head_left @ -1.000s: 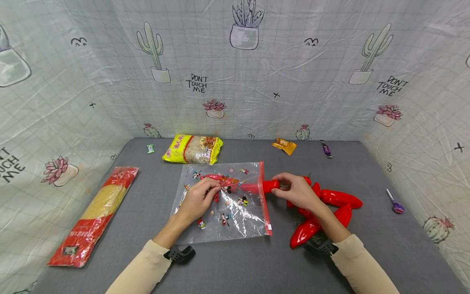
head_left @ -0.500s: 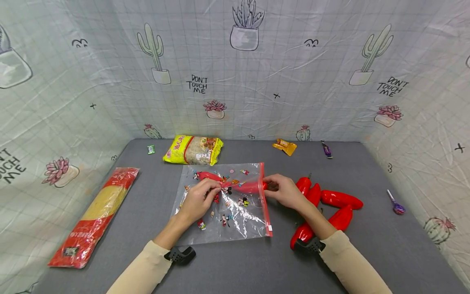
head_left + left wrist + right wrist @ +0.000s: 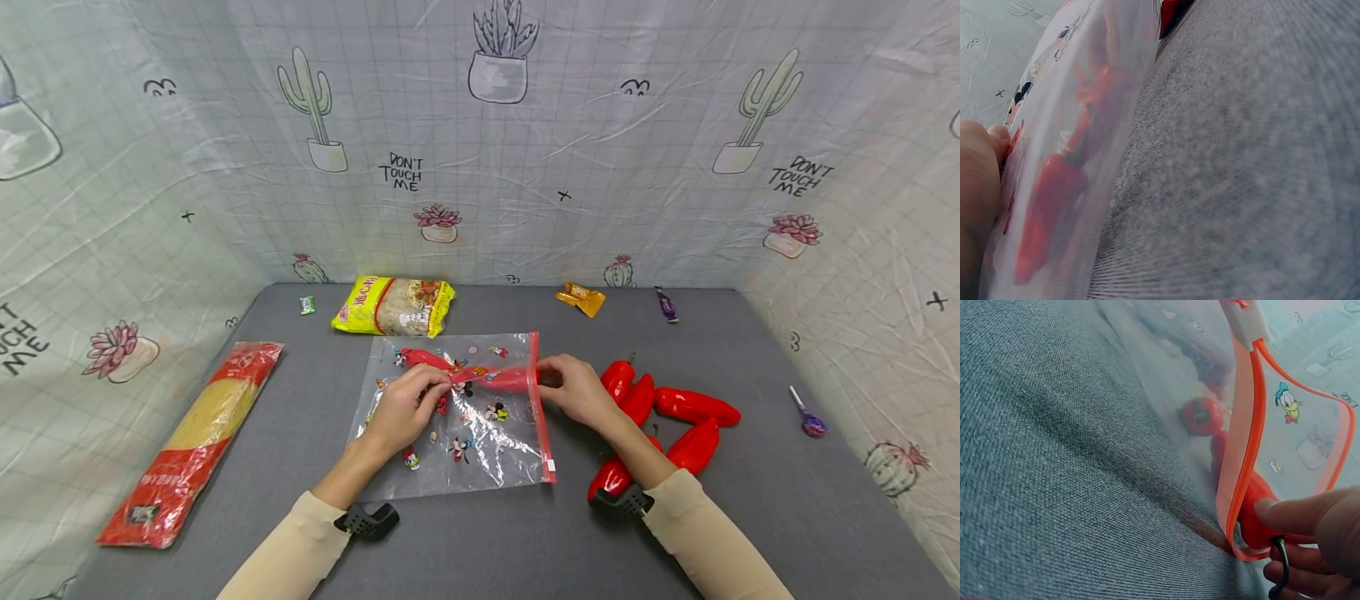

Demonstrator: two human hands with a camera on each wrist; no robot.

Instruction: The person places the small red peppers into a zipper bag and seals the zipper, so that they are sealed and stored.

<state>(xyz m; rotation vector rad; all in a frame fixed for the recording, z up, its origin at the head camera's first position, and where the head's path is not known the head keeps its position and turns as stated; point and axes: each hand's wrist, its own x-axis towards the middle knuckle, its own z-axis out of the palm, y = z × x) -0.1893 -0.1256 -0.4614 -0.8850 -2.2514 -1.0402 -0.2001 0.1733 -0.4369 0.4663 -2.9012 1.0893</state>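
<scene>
The left hand [image 3: 405, 408] pinches the top layer of a clear, cartoon-printed plastic zip bag [image 3: 487, 460]; the right hand [image 3: 581, 390] holds a glossy red, dark-stemmed pepper [image 3: 1252, 525] partly inside the bag's mouth [image 3: 543, 417]. Should the pinch slip, the mouth could sag and snag the pepper.

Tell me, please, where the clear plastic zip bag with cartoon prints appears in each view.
Head: the clear plastic zip bag lies just below centre, pinched by the left hand.
Left wrist: it slants down the left half as hazy film.
Right wrist: upper right, orange-looking edging round its mouth.
Shared landmark: elongated red peppers inside it, seen through the plastic in all three.
</scene>
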